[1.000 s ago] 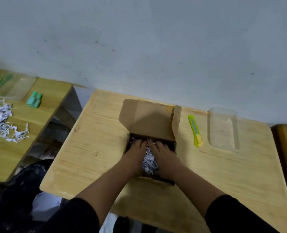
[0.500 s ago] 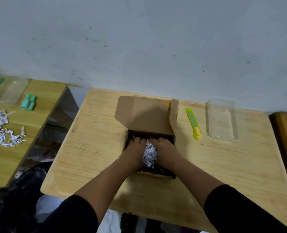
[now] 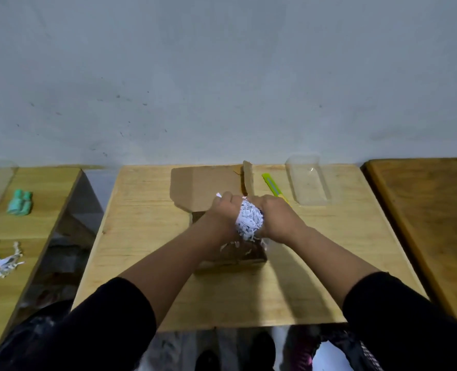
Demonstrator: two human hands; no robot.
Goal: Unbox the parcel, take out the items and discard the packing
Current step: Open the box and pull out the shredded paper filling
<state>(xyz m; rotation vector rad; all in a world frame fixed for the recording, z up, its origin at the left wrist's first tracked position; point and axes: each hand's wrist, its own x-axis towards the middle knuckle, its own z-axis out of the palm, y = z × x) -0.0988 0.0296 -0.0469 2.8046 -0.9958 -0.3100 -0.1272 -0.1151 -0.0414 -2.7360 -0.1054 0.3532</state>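
A wad of shredded paper (image 3: 249, 219) is pressed between the left hand (image 3: 223, 212) and right hand (image 3: 276, 218), both clamped on it just above the open cardboard box (image 3: 230, 257); squeezing evenly and lifting straight up should keep strands from dropping. Below the grip a few loose shreds lie in the box, any items hidden, while beyond the right hand a yellow cutter (image 3: 272, 187) lies beside an empty clear tray (image 3: 309, 180).

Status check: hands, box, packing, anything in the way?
Left hand and right hand pressed together around a wad of shredded paper, lifted above the open cardboard box. Stray shreds left on the box rim. Utility knife beside the box, not in the way.
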